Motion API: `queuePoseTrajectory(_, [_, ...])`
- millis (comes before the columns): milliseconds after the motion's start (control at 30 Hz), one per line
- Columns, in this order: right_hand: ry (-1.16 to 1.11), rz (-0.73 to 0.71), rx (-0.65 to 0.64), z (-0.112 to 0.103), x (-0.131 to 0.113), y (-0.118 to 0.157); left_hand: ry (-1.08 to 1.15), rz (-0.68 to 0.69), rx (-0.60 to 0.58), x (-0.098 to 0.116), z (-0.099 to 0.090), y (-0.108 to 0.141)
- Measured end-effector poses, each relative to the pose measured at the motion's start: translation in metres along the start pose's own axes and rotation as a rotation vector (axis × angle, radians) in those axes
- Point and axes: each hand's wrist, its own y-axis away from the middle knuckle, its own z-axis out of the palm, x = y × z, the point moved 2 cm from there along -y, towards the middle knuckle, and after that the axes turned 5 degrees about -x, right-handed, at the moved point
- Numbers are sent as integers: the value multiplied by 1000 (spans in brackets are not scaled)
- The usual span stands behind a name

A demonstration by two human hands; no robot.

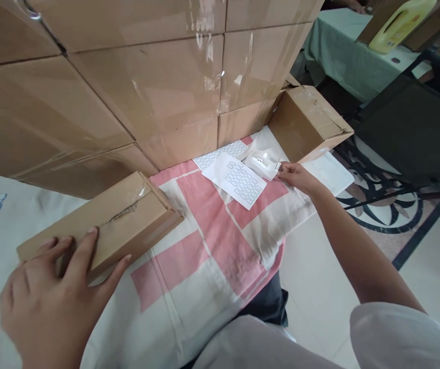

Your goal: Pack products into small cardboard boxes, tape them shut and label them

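My left hand (56,289) rests with spread fingers on a closed cardboard box (127,215) lying on the cloth at the left. At the right, my right hand (296,177) reaches to a white tape dispenser (263,163), its fingertips pinched at the dispenser's front end. Just left of the dispenser is a white sheet (238,179) printed with small rounded outlines. It partly overlaps another printed sheet (220,154) beside the stacked boxes.
Large taped cartons (146,82) rise along the back of the pink and white cloth (223,241). An open box (308,123) lies at the right. Beyond stand a dark chair (412,123) and a green-covered table (338,51) with a yellow bottle (400,25).
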Motion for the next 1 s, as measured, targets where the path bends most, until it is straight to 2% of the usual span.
queuePoseTrajectory(100, [-63, 58, 41, 3, 0, 1, -222, -9, 79, -1, 2, -4])
queuePoseTrajectory(167, [-127, 47, 92, 9, -5, 10, -275, 36, 123, 0, 4, -5])
queuePoseTrajectory(267, [-192, -91, 257, 24, -18, 37, -335, 108, 181, 1, 5, -4])
queuePoseTrajectory(333, [-260, -201, 308, 40, -31, 61, -345, 161, 215, 1, 5, -4])
queuePoseTrajectory(433, [-330, -301, 203, 71, -53, 93, -326, 218, 225, -4, 4, -6])
queuePoseTrajectory(533, [-334, -366, 77, 102, -76, 115, -324, 255, 216, -11, 5, -9])
queuePoseTrajectory(700, [-413, -481, -112, 144, -105, 131, -304, 285, 231, -6, 5, -5])
queuePoseTrajectory(833, [-434, -564, -267, 174, -119, 138, -152, 304, 312, 9, 0, 6])
queuePoseTrajectory(933, [-444, -613, -359, 193, -125, 142, -99, 204, 285, 14, -6, 6])
queuePoseTrajectory(1000, [-455, -615, -402, 204, -126, 142, -82, 57, 176, 10, -13, -2])
